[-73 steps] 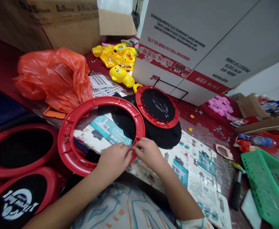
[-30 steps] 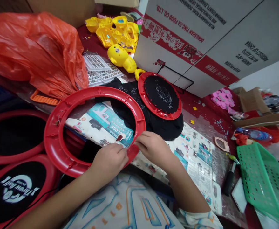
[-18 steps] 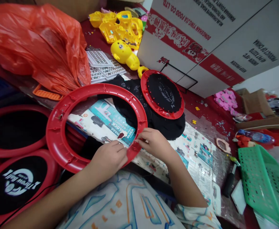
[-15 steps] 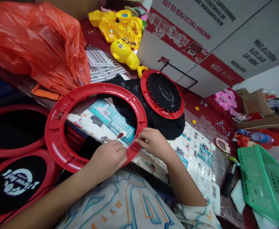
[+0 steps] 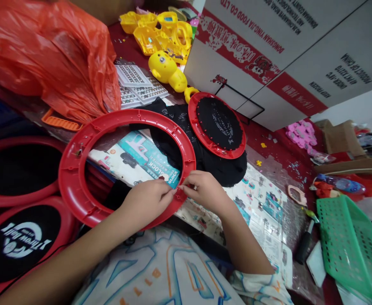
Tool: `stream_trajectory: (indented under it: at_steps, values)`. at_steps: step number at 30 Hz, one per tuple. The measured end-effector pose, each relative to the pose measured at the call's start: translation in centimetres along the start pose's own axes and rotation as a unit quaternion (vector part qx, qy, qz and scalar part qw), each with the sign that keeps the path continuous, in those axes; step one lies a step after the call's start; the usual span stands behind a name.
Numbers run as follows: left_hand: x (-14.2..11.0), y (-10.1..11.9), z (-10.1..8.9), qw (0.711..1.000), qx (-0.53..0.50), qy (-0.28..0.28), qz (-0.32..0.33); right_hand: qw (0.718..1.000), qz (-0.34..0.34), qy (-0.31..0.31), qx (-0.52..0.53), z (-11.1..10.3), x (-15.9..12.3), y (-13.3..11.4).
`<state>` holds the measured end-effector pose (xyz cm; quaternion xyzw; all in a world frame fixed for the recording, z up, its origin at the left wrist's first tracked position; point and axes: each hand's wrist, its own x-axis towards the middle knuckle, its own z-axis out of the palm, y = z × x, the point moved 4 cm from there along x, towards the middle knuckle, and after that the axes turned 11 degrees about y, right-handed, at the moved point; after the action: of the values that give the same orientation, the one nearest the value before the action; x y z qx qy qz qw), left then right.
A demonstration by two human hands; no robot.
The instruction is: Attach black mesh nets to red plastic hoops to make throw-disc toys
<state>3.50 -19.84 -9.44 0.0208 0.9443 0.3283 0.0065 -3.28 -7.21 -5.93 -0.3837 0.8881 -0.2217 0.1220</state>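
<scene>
A large red plastic ring [image 5: 72,186], its ribbed underside facing up, leans across the table edge close to my body. My left hand [image 5: 151,199] is closed in a pinch over the ring's near right inner edge. Just beside it my right hand [image 5: 203,190] also pinches, thumb and index fingertip low on the same part of the ring. The fingertips of both hands almost meet. Whatever is between them is too small or too hidden to make out. Small metal pieces [image 5: 79,150] sit on the ring's left side.
Beyond the ring lie black mesh fabric [image 5: 214,169] and a smaller red-rimmed disc [image 5: 217,127]. Finished-looking discs [image 5: 20,241] are stacked at left. An orange bag [image 5: 52,59], yellow toy parts [image 5: 165,70], a large carton [image 5: 237,55] and a green basket [image 5: 348,245] surround the workspace.
My left hand has shifted right and slightly up along the ring, so its fingertips are now close to my right hand's. My right hand and the ring have hardly moved.
</scene>
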Motion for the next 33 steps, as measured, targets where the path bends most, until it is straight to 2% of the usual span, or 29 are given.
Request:
stream_trajectory:
  at_steps: [5, 11, 14, 18, 22, 25, 29, 33]
  values:
    - [0.7, 0.1, 0.0, 0.999, -0.02, -0.018, -0.026, 1.0, -0.002, -0.007, -0.001, 0.0, -0.1, 0.1]
    - [0.9, 0.5, 0.4, 0.998, -0.001, 0.001, -0.061, 0.999, 0.008, -0.031, -0.008, -0.2, 0.1, 0.1]
    - [0.9, 0.6, 0.7, 0.998, 0.016, 0.004, -0.064, 0.998, 0.039, -0.046, -0.035, -0.3, 0.3, 0.2]
    - [0.8, 0.9, 0.9, 0.997, 0.059, 0.015, -0.053, 0.994, 0.048, -0.068, -0.074, 0.0, 0.5, 0.2]
    - [0.7, 1.6, 1.1, 0.994, 0.1, 0.032, -0.037, 0.991, 0.075, -0.063, -0.094, 0.3, 0.6, 0.2]
    - [0.6, 1.9, 1.4, 0.992, 0.116, 0.04, -0.007, 0.989, 0.091, -0.051, -0.101, 0.3, 0.3, 0.2]
    - [0.0, 1.7, 2.2, 0.99, 0.118, 0.027, 0.071, 0.991, 0.088, -0.032, -0.095, -0.3, -0.9, -0.1]
    - [-1.1, 1.7, 2.8, 0.978, 0.117, -0.007, 0.17, 0.996, 0.011, -0.03, -0.08, -1.1, -2.3, -1.2]
